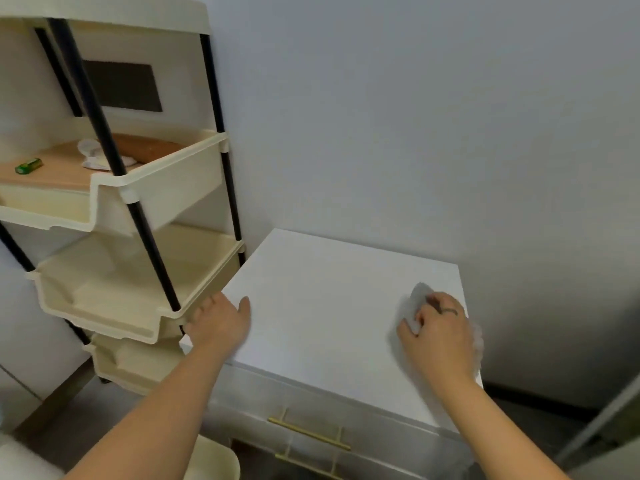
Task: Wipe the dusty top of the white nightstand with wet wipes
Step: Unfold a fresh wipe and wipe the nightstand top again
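The white nightstand point(322, 299) stands against the wall, its flat top bare. My right hand point(441, 332) presses a pale grey wet wipe point(415, 301) onto the top near the right edge; the wipe sticks out past my fingers and looks blurred. A ring sits on one finger. My left hand point(221, 322) rests on the nightstand's left edge, thumb on top and fingers curled over the side, holding nothing else.
A cream tiered rack point(114, 271) with black poles stands directly left of the nightstand, touching its corner. Its upper tray holds a green packet point(29, 165) and white crumpled items point(91, 154). Gold drawer handles point(308, 434) show on the nightstand's front. Grey wall behind.
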